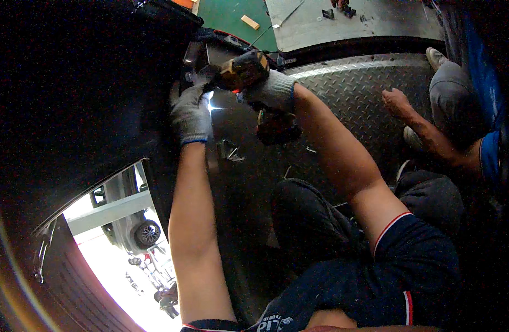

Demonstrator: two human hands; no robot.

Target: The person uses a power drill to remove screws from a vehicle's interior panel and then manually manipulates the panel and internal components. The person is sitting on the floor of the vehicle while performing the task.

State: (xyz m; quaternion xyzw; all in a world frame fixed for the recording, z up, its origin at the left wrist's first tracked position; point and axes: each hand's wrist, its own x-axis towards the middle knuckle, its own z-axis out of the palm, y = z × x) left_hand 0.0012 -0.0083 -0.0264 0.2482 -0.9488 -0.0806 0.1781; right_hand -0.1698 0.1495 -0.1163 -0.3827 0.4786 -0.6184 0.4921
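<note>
Past the navy shirt (343, 288) at six o'clock, the cordless drill (249, 69) at twelve is wrapped in the gloved right hand (276, 90), the gloved left hand (192, 116) ahead at eleven, its hold impossible to tell; square, steady alignment should serve best.

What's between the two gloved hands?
In the head view, a power tool in the right hand extends toward the left hand; a bright light shines between.

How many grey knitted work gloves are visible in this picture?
2: one grey knitted glove on the left hand, another glove on the right hand, which grips the black-and-yellow power drill. Shadow may hide others.
</note>
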